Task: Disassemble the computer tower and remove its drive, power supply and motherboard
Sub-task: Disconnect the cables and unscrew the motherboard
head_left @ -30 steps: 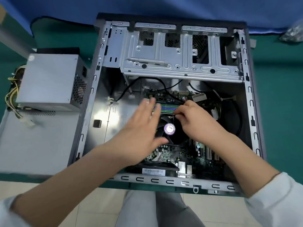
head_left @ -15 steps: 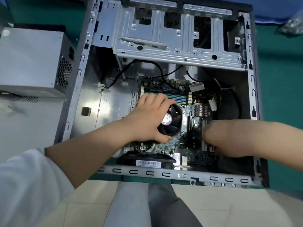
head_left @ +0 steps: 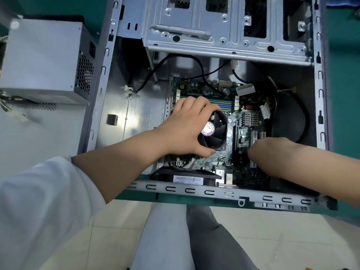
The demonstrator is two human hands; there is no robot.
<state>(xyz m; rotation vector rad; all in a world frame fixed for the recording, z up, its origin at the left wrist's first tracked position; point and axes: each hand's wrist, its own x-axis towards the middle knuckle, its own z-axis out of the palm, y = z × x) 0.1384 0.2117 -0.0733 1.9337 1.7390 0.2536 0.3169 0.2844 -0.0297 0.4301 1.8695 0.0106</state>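
From the head view we look down into the open grey sheet-metal computer tower lying on its side on the green worktop, its near edge overhanging the pale tiled floor. The green motherboard sits in the near middle of the case, under black cables that loop down from the far side. Our left hand grips the round black cooler fan with its purple centre label, fingers curled over its far rim and thumb pressed against its near edge. Our right hand reaches in from the right and rests on the board's right part, beside the expansion slots; its fingers are tucked out of sight, so we cannot tell whether they hold anything. The empty silver perforated drive cage spans the far end of the case. The boxy grey power supply with a honeycomb vent stands outside the tower, to the left on a flat grey metal panel, with its yellow and white wires trailing at the left edge.
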